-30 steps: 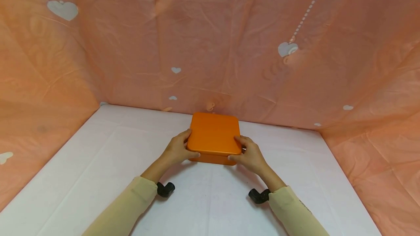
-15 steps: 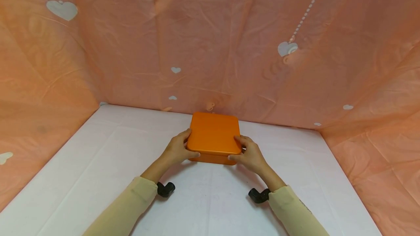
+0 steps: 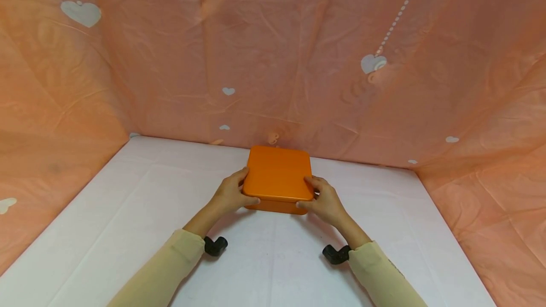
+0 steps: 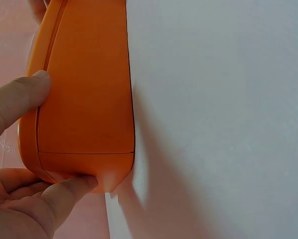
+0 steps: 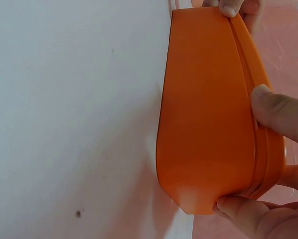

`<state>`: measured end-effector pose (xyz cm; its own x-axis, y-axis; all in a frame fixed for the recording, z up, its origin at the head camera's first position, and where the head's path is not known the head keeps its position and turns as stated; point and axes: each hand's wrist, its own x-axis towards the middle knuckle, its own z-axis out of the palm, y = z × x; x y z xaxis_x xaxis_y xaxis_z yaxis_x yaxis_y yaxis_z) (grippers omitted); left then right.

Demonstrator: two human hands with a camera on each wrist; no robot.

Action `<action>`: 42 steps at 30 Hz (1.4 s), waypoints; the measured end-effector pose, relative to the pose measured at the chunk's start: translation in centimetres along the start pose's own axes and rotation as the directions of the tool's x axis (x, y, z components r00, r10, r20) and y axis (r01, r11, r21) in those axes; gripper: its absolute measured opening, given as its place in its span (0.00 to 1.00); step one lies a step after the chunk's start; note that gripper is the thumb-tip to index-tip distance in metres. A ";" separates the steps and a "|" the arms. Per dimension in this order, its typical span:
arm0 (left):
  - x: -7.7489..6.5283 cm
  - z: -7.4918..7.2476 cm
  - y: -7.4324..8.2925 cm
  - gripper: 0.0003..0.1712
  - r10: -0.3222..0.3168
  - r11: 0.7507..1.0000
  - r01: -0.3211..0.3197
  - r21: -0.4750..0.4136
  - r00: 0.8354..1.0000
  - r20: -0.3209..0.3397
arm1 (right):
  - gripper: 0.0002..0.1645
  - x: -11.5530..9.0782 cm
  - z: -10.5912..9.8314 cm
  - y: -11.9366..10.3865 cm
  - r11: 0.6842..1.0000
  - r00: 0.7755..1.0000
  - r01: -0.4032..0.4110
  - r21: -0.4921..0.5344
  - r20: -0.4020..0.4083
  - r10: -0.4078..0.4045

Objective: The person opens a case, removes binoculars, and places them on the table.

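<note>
A square orange tin (image 3: 278,174) with rounded corners and a fitted lid sits on the white table, near its back edge. My left hand (image 3: 232,194) grips the near left corner, thumb on the front at the lid seam and fingers along the left side. At the near right corner my right hand (image 3: 326,201) holds it the same way. In the left wrist view the left thumb (image 4: 20,98) presses the lid's edge on the tin (image 4: 86,84). The right wrist view shows the right thumb (image 5: 278,110) at the lid seam of the tin (image 5: 209,109).
The white-covered table (image 3: 170,174) is enclosed by a peach curtain (image 3: 273,60) printed with white hearts, close behind the tin. A black camera mount (image 3: 215,246) sits on the left wrist and another black mount (image 3: 337,254) on the right.
</note>
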<state>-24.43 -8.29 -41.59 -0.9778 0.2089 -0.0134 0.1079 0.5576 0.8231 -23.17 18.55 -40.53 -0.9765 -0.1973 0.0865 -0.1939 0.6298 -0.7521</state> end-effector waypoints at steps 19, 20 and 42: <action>0.2 -0.3 0.3 0.59 -0.035 0.996 0.035 -0.080 0.999 0.010 | 0.46 0.1 -0.4 -0.3 0.999 1.000 0.008 0.032 -0.003 -0.008; 0.2 -0.3 0.3 0.59 -0.037 0.996 0.038 -0.077 0.999 0.010 | 0.46 0.1 -0.5 -0.4 0.999 1.000 0.007 0.031 -0.002 -0.007; -0.1 -0.7 1.2 0.60 -0.023 0.995 0.021 -0.095 0.999 -0.022 | 0.46 0.2 -1.0 -0.7 0.998 0.996 0.066 -0.024 -0.051 -0.067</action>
<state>-24.32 -8.23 -40.17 -0.9838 0.1783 -0.0197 0.0701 0.4829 0.8729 -23.28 18.86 -39.33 -0.9649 -0.2003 0.1698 -0.2598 0.6333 -0.7290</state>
